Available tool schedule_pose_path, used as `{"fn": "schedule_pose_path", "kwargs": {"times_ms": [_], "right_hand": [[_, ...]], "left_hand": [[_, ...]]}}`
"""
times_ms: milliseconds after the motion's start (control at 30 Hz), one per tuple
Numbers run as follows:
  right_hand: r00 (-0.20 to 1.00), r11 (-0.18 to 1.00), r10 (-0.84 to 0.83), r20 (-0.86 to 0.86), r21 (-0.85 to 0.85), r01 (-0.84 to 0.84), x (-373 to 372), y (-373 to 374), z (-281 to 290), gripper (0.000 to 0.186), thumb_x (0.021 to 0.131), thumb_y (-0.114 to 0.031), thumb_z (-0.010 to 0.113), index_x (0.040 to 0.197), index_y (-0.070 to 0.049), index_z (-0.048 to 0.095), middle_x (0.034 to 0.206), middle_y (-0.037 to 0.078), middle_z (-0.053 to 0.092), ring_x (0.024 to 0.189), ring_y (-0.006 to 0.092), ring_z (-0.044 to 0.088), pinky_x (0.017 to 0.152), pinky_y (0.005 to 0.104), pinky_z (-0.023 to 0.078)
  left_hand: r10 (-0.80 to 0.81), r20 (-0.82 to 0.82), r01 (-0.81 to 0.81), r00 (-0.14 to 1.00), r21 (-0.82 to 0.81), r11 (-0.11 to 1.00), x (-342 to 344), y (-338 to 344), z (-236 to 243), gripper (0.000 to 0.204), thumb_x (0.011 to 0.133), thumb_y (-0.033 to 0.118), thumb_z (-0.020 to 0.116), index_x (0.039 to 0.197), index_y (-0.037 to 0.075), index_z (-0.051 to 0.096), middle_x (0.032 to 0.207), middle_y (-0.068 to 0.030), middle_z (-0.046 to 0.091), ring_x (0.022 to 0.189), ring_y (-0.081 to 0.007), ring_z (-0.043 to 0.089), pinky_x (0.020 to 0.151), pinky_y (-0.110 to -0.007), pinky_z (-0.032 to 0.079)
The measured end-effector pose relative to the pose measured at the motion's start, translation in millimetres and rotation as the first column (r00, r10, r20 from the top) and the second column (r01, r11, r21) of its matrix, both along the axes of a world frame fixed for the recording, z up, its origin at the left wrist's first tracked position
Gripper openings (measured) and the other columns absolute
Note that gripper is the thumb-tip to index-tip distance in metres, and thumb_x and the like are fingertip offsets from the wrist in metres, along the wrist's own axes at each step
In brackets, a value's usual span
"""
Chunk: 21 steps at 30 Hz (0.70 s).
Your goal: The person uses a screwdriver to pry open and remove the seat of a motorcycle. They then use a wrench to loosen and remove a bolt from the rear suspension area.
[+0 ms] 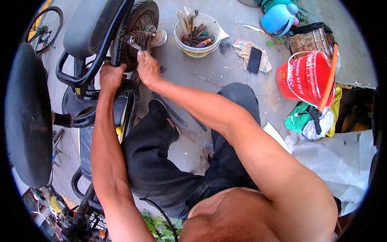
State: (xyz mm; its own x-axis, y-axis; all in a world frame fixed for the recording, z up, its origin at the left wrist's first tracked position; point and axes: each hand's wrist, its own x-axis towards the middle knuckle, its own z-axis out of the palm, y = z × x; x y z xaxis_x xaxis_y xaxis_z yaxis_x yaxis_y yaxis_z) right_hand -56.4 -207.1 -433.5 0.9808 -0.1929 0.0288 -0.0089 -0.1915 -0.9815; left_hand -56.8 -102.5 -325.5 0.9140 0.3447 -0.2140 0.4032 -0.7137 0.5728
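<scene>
An electric scooter with a black padded seat [89, 28] and black tubular frame [82, 78] stands at my left. My left hand [111, 75] is closed around the lower end of a black frame tube by the wheel [143, 12]. Beside it, my right hand [148, 69] is closed on a silver wrench [135, 44]. The wrench's head lies at the lower end of the coil-spring shock absorber [142, 36], next to the wheel hub. My fingers partly cover the tool, and the fastener under its head is hidden.
A white bucket [197, 51] of tools stands just right of the wheel. Further right are a phone [254, 60] on a cloth [242, 47], a red bucket [300, 76], a blue jug [278, 20] and an orange-handled tool [328, 80]. Long metal bars [173, 113] lie near my foot.
</scene>
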Motion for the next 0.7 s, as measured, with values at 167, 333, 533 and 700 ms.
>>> {"fn": "schedule_pose_path", "kwargs": {"times_ms": [167,333,533,700], "right_hand": [[0.994,0.979,-0.025,-0.109,0.200,0.047,-9.6,15.6,21.0,0.054,0.102,-0.042,0.031,0.086,0.001,0.058,0.079,0.026,0.062,0.081,0.0459,0.059,0.075,0.0513,0.044],[0.968,0.952,0.044,-0.246,0.304,0.034,-9.4,20.5,38.2,0.058,0.102,-0.044,0.031,0.091,0.005,0.059,0.074,0.024,0.061,0.071,0.0401,0.060,0.075,0.0485,0.046],[0.972,0.978,-0.020,-0.235,0.200,0.068,-10.7,1.2,43.9,0.055,0.100,-0.045,0.037,0.091,0.003,0.061,0.079,0.027,0.062,0.077,0.0446,0.061,0.075,0.0504,0.045],[0.991,0.994,-0.099,-0.089,0.040,0.103,-5.8,-23.1,42.0,0.051,0.100,-0.044,0.038,0.088,0.001,0.058,0.082,0.029,0.061,0.085,0.0498,0.057,0.075,0.0539,0.043]], "left_hand": [[-0.022,0.013,0.022,1.000,-0.005,1.000,3.1,10.8,-11.0,0.038,0.071,0.028,0.073,0.083,-0.008,0.068,0.075,-0.0170,0.069,0.068,-0.0275,0.067,0.066,-0.038,0.050],[-0.069,0.011,0.068,0.998,0.052,0.996,3.7,8.0,-5.4,0.035,0.071,0.024,0.072,0.087,-0.007,0.065,0.073,-0.0188,0.068,0.063,-0.0272,0.068,0.062,-0.036,0.053],[-0.071,0.016,0.071,0.997,0.002,0.997,2.5,6.2,-7.3,0.034,0.072,0.022,0.071,0.086,-0.009,0.065,0.071,-0.0172,0.068,0.060,-0.0251,0.068,0.058,-0.036,0.052],[-0.005,-0.053,0.000,0.999,-0.084,0.996,9.7,18.9,-16.4,0.035,0.074,0.022,0.071,0.088,-0.010,0.065,0.073,-0.0176,0.068,0.064,-0.0256,0.070,0.060,-0.034,0.053]]}}
